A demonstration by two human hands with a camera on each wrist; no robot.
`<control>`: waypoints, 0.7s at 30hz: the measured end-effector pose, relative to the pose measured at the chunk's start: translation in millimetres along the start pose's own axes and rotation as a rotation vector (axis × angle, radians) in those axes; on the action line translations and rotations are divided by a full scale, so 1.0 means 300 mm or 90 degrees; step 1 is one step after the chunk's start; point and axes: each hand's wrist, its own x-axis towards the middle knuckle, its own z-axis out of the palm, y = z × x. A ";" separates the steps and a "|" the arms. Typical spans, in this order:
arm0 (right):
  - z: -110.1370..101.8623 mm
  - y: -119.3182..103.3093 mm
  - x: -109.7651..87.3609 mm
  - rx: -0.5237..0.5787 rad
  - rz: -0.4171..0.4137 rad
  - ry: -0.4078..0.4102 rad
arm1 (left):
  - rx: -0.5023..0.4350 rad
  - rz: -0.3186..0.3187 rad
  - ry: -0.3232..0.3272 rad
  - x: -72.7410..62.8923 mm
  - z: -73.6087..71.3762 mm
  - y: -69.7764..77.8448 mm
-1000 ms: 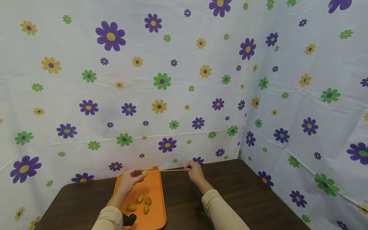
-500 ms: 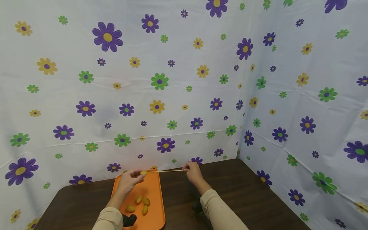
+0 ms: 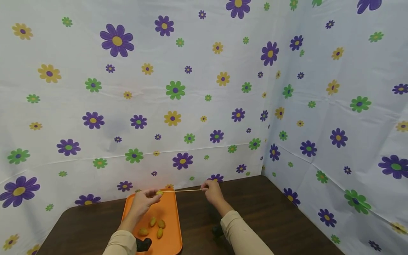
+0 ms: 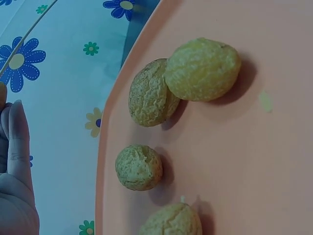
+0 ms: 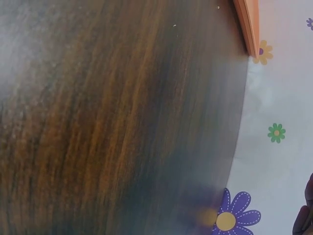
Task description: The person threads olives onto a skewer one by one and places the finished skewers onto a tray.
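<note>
In the head view my left hand (image 3: pixel 140 203) pinches a small wrinkled yellow-green oval fruit (image 3: pixel 159 193) over the far end of the orange tray (image 3: pixel 167 207). A thin, pale wooden skewer (image 3: pixel 186 190) runs level from that fruit to my right hand (image 3: pixel 213 193), whose fingertips pinch its other end. At the left edge of the left wrist view, part of my left hand (image 4: pixel 19 166) shows, with the skewer (image 4: pixel 29 32) rising above it. Only the fingers of my right hand (image 5: pixel 305 218) appear in the right wrist view.
Several similar wrinkled fruits (image 4: pixel 203 68) lie on the tray, below my left hand in the head view. The dark wooden table (image 3: pixel 248 205) extends to the right. White flower-printed cloth (image 3: pixel 191 106) hangs behind and along the right side.
The head view has shifted slightly, so the scene sits a little further left. Both hands keep their holds on the fruit and skewer, with almost no movement.
</note>
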 end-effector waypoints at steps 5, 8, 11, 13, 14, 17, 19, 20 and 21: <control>0.005 -0.006 0.001 0.008 -0.005 -0.007 | -0.001 -0.002 0.002 -0.005 -0.001 0.001; 0.005 -0.013 -0.001 0.015 -0.003 -0.018 | -0.017 -0.002 0.002 -0.005 -0.001 0.001; 0.005 -0.021 -0.002 0.020 0.017 -0.030 | -0.014 0.001 -0.001 -0.005 -0.002 0.001; 0.005 -0.025 0.000 0.022 0.025 -0.035 | -0.008 0.003 -0.002 -0.006 -0.003 0.002; 0.005 -0.027 0.000 0.022 0.030 -0.037 | -0.002 0.004 -0.003 -0.006 -0.004 0.002; 0.007 -0.032 0.001 0.022 0.033 -0.041 | -0.002 0.002 -0.005 -0.007 -0.005 0.007; 0.011 -0.034 0.000 0.021 0.033 -0.043 | -0.015 0.001 -0.010 -0.008 -0.008 0.009; 0.012 -0.035 0.000 0.022 0.034 -0.046 | -0.027 -0.001 -0.010 -0.007 -0.009 0.010; 0.014 -0.034 0.000 0.022 0.032 -0.048 | -0.039 -0.002 -0.009 -0.007 -0.009 0.012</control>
